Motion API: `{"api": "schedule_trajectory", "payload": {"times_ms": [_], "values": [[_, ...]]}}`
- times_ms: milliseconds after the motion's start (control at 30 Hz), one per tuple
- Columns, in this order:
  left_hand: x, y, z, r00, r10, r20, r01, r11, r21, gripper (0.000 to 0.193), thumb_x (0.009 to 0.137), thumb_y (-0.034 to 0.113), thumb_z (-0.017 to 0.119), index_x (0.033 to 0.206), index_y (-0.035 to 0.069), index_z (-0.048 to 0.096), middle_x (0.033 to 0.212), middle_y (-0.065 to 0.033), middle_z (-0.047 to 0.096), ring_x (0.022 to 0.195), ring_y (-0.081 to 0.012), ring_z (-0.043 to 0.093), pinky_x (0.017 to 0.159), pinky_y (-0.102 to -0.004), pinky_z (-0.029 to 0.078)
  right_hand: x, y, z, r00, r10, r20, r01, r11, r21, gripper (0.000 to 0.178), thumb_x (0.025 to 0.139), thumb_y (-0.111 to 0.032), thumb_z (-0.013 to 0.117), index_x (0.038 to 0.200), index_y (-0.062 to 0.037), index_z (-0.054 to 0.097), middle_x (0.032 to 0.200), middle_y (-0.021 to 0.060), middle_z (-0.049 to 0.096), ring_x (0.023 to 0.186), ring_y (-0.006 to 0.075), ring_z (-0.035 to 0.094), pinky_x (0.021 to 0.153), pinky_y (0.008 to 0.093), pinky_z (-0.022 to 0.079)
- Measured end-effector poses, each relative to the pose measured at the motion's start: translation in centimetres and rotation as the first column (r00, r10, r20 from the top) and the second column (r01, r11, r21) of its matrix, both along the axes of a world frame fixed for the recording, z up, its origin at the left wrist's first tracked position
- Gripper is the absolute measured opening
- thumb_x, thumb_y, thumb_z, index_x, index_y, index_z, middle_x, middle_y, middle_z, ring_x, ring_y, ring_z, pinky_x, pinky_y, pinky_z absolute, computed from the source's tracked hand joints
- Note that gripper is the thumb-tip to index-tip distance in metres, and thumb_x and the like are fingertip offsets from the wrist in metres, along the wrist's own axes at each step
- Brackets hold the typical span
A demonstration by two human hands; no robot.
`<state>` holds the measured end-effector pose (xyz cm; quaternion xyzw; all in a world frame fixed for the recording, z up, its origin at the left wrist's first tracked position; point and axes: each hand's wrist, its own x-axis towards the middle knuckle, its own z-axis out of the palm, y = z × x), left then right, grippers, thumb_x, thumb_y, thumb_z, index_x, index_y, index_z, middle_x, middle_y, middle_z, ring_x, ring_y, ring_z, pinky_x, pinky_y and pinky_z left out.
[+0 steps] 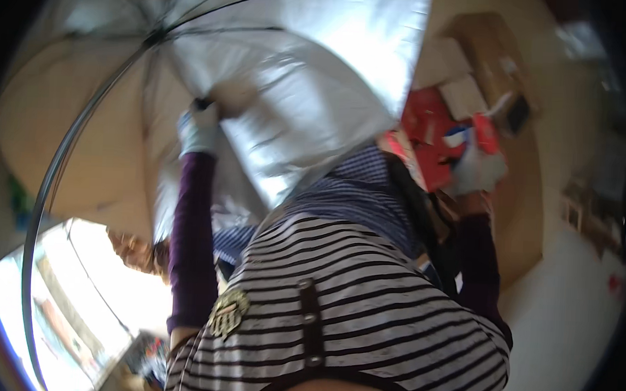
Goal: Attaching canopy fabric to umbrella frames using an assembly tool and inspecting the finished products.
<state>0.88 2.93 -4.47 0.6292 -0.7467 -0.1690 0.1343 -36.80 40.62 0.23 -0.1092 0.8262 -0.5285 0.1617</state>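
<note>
A large umbrella with a silvery canopy (304, 76) spreads open across the upper left, its dark ribs meeting at a hub. In front of that canopy is my left hand (199, 133), in a pale glove. Its fingers are closed around a small dark piece, too blurred to name. To the right, my right hand (480, 168), also gloved, is closed on a small red object (485, 133). Next to those fingers shows a blue and white bit (457, 137). Red material (427, 130), perhaps a box or packaging, lies just beyond this hand.
A brown cardboard-coloured surface (525, 226) with pale boxes (464, 97) and a dark item (518, 113) stands at right. One long dark curved rod (36, 218) runs down the left side. A bright window-like area (99, 284) and clutter (149, 356) are at lower left.
</note>
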Motion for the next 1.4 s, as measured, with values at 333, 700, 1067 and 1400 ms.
{"api": "schedule_trajectory", "payload": {"times_ms": [333, 700, 1067, 1400], "values": [[1.2, -2.4, 0.0, 0.995, 0.003, 0.098, -0.001, 1.0, -0.023, 0.031, 0.085, 0.033, 0.062, 0.087, 0.002, 0.069, 0.072, -0.0131, 0.066, 0.066, -0.0247, 0.064, 0.059, -0.0355, 0.05, 14.0, -19.5, 2.1, 0.787, 0.609, 0.096, -0.43, 0.654, -0.622, 0.021, 0.088, -0.017, 0.063, 0.101, -0.0004, 0.063, 0.081, 0.0021, 0.061, 0.065, 0.0093, 0.057, 0.06, 0.027, 0.047], [-0.6, -5.0, 2.7, 0.993, 0.041, -0.107, 0.015, 0.879, 0.477, 0.024, 0.084, 0.022, 0.065, 0.09, -0.001, 0.069, 0.07, -0.014, 0.069, 0.059, -0.0248, 0.067, 0.051, -0.0339, 0.053, 28.5, -26.8, -8.5, 0.471, 0.726, 0.501, -0.305, 0.667, -0.679, 0.01, 0.08, -0.013, 0.064, 0.075, -0.009, 0.056, 0.062, -0.0023, 0.052, 0.051, 0.0083, 0.051, 0.045, 0.0285, 0.04], [-1.4, -6.2, 3.1, 0.999, -0.006, -0.032, 0.023, 0.822, 0.569, 0.024, 0.087, 0.019, 0.061, 0.076, 0.0, 0.071, 0.063, -0.0119, 0.068, 0.049, -0.0207, 0.064, 0.043, -0.0301, 0.05, 27.7, -25.8, -9.0, 0.282, 0.721, 0.633, -0.352, 0.691, -0.631, 0.011, 0.084, -0.016, 0.066, 0.085, -0.0057, 0.062, 0.072, -0.0005, 0.06, 0.059, 0.0095, 0.059, 0.055, 0.0269, 0.048], [-0.8, -6.5, 2.7, 0.938, -0.345, 0.042, 0.262, 0.781, 0.567, 0.018, 0.086, 0.015, 0.06, 0.081, 0.002, 0.071, 0.064, -0.008, 0.067, 0.048, -0.0152, 0.062, 0.041, -0.0262, 0.047, 23.3, -27.5, -10.0, 0.077, 0.74, 0.668, -0.459, 0.621, -0.635, 0.028, 0.083, -0.022, 0.07, 0.102, -0.0021, 0.063, 0.085, 0.0066, 0.066, 0.078, 0.0171, 0.067, 0.067, 0.029, 0.056]]}}
